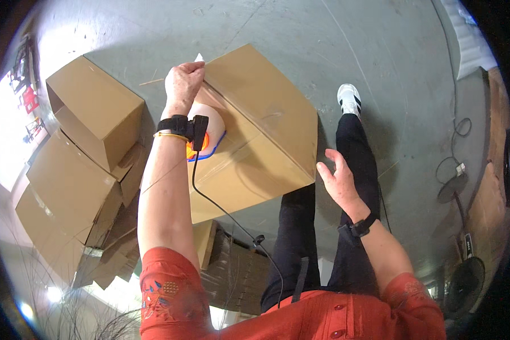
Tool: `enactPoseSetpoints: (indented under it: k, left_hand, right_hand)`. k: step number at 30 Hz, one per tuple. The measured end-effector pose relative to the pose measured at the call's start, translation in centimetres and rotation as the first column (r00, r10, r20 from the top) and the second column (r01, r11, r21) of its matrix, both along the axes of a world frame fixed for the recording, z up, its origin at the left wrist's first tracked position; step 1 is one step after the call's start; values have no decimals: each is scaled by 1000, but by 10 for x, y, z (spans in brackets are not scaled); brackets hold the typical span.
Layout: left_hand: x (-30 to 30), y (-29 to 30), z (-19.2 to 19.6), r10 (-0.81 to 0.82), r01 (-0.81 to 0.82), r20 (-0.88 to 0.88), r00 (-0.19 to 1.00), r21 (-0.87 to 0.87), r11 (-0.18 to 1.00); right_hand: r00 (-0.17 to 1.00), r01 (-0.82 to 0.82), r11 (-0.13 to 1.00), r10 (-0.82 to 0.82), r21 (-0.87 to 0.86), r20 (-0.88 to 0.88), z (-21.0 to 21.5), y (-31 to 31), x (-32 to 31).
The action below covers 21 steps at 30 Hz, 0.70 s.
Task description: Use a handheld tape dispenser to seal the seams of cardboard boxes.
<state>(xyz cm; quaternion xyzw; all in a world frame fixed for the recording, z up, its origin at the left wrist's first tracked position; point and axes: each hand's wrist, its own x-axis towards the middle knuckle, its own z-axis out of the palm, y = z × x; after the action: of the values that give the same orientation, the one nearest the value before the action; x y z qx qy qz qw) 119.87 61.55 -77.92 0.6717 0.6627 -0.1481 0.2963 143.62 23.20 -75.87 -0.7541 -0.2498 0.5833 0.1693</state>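
Left hand (185,86): fingers curled closed at the upper left edge of the large brown carton (266,107); what they grip cannot be told. Right hand (339,177): open, fingers slightly bent, positioned just beside the carton's lower right corner, with a narrow gap between. The carton lies in front of the person, tilted. A white round object (214,117) with an orange centre and blue rim sits against the carton's left side, partly hidden by the left wrist. Left side: an open carton (116,107) and flattened cardboard (68,192) limit room beyond the left forearm. Grey floor (300,45) extends past the carton's far and right edges, reaching a cable (454,113) at far right.
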Motion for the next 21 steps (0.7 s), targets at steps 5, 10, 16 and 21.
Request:
enactPoseSetpoints:
  k: [5, 10, 16, 21]
  left_hand:
    - [5, -3, -2, -35, 35, -41, 999, 1, 999]
    - [1, 4, -7, -213, 211, -91, 973, -32, 977]
    - [-2, 13, -15, -242, 240, 4, 970, -132, 962]
    - [4, 20, -19, -90, 111, 76, 993, -335, 936]
  right_hand:
    - [999, 22, 999, -23, -44, -30, 2, 9, 0]
    - [997, 32, 999, -34, -30, -66, 1, 16, 1]
    - [994, 20, 998, -27, -64, -102, -4, 8, 6]
    - [990, -22, 992, 5, -123, -142, -4, 5, 9]
